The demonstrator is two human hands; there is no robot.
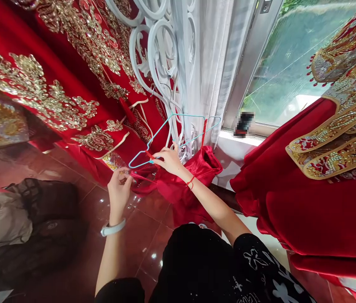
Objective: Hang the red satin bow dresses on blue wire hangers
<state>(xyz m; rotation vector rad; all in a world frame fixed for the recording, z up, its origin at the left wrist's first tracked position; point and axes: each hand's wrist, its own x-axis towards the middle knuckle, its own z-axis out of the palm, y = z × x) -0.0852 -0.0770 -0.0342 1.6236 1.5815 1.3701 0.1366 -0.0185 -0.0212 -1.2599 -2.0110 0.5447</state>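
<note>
A red satin dress (pixel 193 181) hangs by a thin red strap (pixel 203 132) from the right arm of a light blue wire hanger (pixel 190 114). The hanger's hook is up against white scrollwork. At the hanger's left end, my right hand (pixel 170 161) pinches another red strap where it lies by the wire. Lower and to the left, my left hand (pixel 119 188) has its fingertips closed on a thin red ribbon-like strip that runs toward the dress. Its exact join to the dress is hidden.
Red garments with gold beading (pixel 92 105) hang at left, and more (pixel 320 155) at right. White metal scrollwork (pixel 162 42) stands behind the hanger, beside a window (pixel 291 63). A blurred dark item (pixel 244 124) lies on the sill. Dark and beige bags (pixel 48 206) sit at lower left.
</note>
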